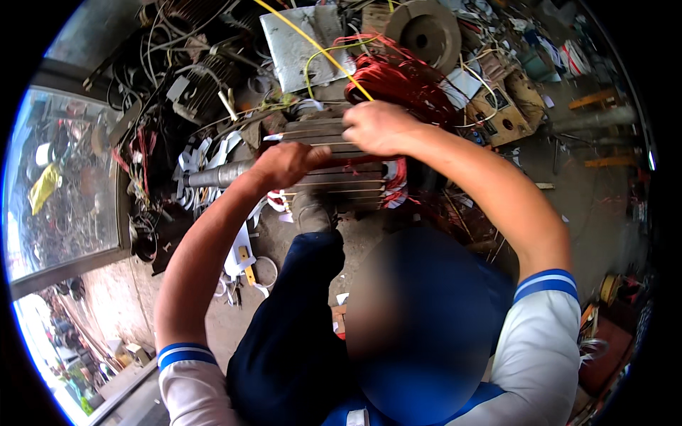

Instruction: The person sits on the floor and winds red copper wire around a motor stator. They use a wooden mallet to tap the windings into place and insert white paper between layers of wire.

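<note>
A slotted motor rotor [348, 188] lies crosswise before me, its steel shaft [220, 175] pointing left and red windings [396, 183] at its right end. Over its left part, my left hand [288, 163] is closed, thumb toward the right. My right hand [380, 128] is closed above the rotor's far right side, slightly blurred. A dark red strand of winding wire [349, 162] runs along the rotor between the hands; what each hand grips is hidden. My shoe [312, 213] rests against the rotor's near side.
Behind the rotor lies a large coil of red enamelled wire [401, 85], with a round metal wheel [424, 35] beyond it. A yellow cord [312, 42] slants down toward my right hand. Old motors [206, 89] and cables crowd the far left. A glass-paned door [71, 177] stands left.
</note>
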A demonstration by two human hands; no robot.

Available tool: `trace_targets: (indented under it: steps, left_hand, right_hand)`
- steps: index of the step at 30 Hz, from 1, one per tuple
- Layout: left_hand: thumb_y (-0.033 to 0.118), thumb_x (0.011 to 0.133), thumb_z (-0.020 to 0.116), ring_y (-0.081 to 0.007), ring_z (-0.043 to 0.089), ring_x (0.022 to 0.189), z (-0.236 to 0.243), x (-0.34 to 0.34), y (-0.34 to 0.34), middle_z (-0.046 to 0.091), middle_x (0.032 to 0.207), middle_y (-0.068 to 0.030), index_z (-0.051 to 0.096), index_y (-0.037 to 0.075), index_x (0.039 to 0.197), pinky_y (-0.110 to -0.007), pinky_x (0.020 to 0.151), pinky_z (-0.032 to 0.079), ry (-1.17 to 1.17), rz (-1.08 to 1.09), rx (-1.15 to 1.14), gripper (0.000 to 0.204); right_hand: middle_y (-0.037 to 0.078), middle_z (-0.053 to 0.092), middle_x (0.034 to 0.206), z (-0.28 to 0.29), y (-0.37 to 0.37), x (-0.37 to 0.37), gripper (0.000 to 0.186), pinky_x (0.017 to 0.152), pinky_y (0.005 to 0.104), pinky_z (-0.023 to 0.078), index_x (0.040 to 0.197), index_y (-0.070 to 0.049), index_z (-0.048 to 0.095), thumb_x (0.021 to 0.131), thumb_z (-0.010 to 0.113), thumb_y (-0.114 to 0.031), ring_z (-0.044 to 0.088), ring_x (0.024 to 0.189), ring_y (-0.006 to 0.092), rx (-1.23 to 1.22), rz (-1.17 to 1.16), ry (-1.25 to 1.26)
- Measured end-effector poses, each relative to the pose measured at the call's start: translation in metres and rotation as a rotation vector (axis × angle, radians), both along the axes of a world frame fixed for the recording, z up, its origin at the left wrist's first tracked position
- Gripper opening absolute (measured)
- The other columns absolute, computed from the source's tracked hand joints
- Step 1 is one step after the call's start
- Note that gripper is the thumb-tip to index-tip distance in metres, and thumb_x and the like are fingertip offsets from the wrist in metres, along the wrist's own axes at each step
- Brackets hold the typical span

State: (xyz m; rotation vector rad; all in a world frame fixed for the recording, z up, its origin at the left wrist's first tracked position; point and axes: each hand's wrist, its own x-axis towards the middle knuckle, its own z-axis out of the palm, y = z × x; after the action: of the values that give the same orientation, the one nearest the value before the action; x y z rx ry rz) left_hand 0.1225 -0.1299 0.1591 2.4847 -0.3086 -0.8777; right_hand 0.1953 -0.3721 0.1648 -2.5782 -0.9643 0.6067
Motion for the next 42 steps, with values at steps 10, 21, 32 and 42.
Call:
trace_targets:
  steps: [10,21,32,42]
  left_hand:
    - [0.050,0.103,0.051,-0.0420,0.070,0.103,-0.020,0.036,-0.179,0.070,0.101,-0.0207,0.066,0.006,0.122,-0.051,0.092,0.054,0.034,-0.047,0.319,0.051]
    - [0.036,0.096,0.051,-0.0433,0.068,0.086,-0.032,0.027,-0.175,0.071,0.088,-0.0205,0.069,0.007,0.086,-0.053,0.080,0.053,-0.163,-0.051,0.121,0.035]
    - [0.033,0.096,0.056,-0.0437,0.067,0.096,-0.057,0.002,-0.141,0.072,0.099,-0.0218,0.068,0.006,0.097,-0.052,0.087,0.053,-0.280,-0.194,0.026,0.029]
    - [0.050,0.098,0.063,-0.0371,0.071,0.089,-0.003,-0.027,0.013,0.071,0.086,-0.0166,0.069,0.007,0.104,-0.048,0.084,0.053,-0.211,-0.197,0.250,0.044]
  right_hand:
    - [0.010,0.073,0.111,-0.132,-0.093,-0.020,0.041,0.093,0.0335,0.051,0.122,-0.001,0.067,0.103,0.059,-0.036,0.065,0.104,0.0169,1.025,-0.785,0.351]
    - [0.011,0.064,0.126,-0.130,-0.063,-0.011,0.054,0.100,0.0347,0.049,0.141,-0.001,0.056,0.107,0.052,-0.044,0.061,0.114,0.0179,1.214,-0.824,0.856]
    - [0.025,0.064,0.134,-0.127,-0.051,-0.021,0.056,0.105,0.0404,0.050,0.137,0.002,0.059,0.098,0.062,-0.038,0.062,0.126,0.0349,0.831,-0.861,0.447]
    - [0.017,0.069,0.088,-0.059,-0.078,-0.064,0.028,0.098,0.0479,0.049,0.097,-0.004,0.065,0.091,0.073,-0.029,0.067,0.095,0.0363,0.434,0.050,-0.245]
